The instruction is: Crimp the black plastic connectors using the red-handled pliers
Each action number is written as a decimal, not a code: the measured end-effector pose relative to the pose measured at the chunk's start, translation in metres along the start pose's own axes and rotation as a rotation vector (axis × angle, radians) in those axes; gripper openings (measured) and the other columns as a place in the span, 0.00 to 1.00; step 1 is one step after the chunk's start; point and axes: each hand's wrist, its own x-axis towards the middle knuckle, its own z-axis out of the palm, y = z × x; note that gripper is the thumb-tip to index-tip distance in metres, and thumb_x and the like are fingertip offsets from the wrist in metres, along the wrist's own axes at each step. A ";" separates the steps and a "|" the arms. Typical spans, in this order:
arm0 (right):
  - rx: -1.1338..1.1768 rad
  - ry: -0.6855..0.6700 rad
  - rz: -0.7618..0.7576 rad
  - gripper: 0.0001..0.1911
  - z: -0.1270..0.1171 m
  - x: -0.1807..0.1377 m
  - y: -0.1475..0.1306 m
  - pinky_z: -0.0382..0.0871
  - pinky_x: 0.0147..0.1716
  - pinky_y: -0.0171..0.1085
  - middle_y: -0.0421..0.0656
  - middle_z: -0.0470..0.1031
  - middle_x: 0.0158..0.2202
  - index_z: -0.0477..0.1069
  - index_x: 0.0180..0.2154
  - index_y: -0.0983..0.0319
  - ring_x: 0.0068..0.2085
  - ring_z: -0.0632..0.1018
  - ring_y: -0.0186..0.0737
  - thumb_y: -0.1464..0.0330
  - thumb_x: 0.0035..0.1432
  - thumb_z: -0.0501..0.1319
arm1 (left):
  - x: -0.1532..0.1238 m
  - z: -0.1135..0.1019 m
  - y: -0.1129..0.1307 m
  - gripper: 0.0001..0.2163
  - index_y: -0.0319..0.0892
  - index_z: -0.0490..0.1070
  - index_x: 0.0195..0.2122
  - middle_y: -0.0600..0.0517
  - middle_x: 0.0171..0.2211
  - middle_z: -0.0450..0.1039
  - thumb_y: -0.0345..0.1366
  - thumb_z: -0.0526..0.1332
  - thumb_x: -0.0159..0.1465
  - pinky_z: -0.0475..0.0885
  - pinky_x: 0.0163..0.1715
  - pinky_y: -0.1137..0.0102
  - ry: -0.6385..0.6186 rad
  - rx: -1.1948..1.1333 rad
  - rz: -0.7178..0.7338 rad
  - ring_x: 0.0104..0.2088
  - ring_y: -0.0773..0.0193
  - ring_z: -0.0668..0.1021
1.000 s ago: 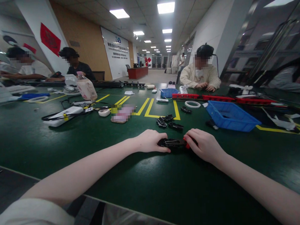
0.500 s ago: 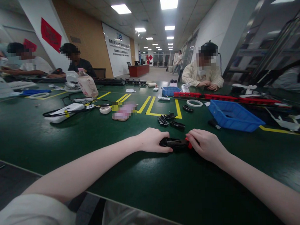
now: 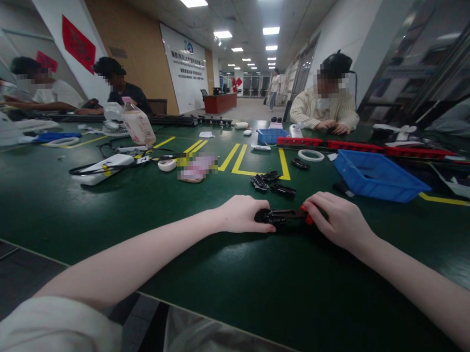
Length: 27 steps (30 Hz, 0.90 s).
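My left hand [image 3: 242,214] is closed around one end of a black, jointed-looking part [image 3: 285,215], just above the green table. At its other end is a small red piece [image 3: 307,215], pinched by the thumb and fingers of my right hand [image 3: 338,218]. My fingers hide both ends, so I cannot tell whether red and black are joined. Just beyond my hands lie several similar black parts [image 3: 283,190] in a loose group, with another black part [image 3: 300,164] farther back.
A blue bin [image 3: 379,177] stands to the right, near red rails [image 3: 346,146] and a white ring [image 3: 311,155]. Left of centre are a phone [image 3: 198,169], a white tape roll [image 3: 167,165], a white device with cables [image 3: 104,168] and a bottle [image 3: 138,123]. A person [image 3: 325,104] sits opposite.
My right hand has drawn slightly away from my left, and more of the black part shows between them. The whole view has shifted a little. Both grips stay closed.
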 end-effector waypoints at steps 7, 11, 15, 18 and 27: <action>0.000 -0.005 -0.051 0.18 -0.004 0.000 -0.004 0.64 0.27 0.37 0.46 0.74 0.28 0.69 0.30 0.62 0.29 0.73 0.39 0.62 0.66 0.47 | -0.001 0.002 0.004 0.15 0.43 0.71 0.39 0.55 0.29 0.73 0.49 0.63 0.60 0.61 0.23 0.75 0.006 -0.085 -0.058 0.28 0.65 0.75; -0.010 0.005 -0.064 0.18 -0.003 0.000 -0.005 0.64 0.27 0.37 0.46 0.73 0.28 0.69 0.30 0.62 0.28 0.72 0.39 0.63 0.66 0.47 | 0.000 0.003 0.004 0.15 0.43 0.71 0.39 0.55 0.28 0.73 0.49 0.63 0.60 0.60 0.22 0.75 0.011 -0.077 -0.042 0.27 0.65 0.75; 0.006 -0.015 -0.067 0.18 -0.004 0.001 -0.006 0.65 0.27 0.37 0.46 0.74 0.28 0.69 0.30 0.62 0.28 0.73 0.38 0.62 0.66 0.47 | 0.001 0.002 0.005 0.15 0.42 0.72 0.39 0.54 0.28 0.73 0.49 0.62 0.60 0.60 0.22 0.75 -0.003 -0.056 -0.049 0.28 0.64 0.75; 0.005 -0.028 -0.076 0.18 -0.004 0.001 -0.006 0.65 0.27 0.37 0.46 0.74 0.28 0.69 0.29 0.62 0.28 0.72 0.38 0.63 0.66 0.47 | 0.000 0.001 0.006 0.15 0.43 0.71 0.39 0.54 0.29 0.74 0.49 0.62 0.60 0.60 0.23 0.75 0.001 -0.034 -0.044 0.28 0.64 0.75; -0.009 -0.057 -0.078 0.20 -0.004 0.001 -0.005 0.63 0.25 0.36 0.44 0.72 0.25 0.68 0.27 0.62 0.25 0.71 0.36 0.63 0.67 0.45 | -0.001 0.003 0.006 0.15 0.43 0.68 0.40 0.54 0.27 0.73 0.49 0.61 0.61 0.61 0.23 0.75 0.032 0.031 0.010 0.27 0.63 0.76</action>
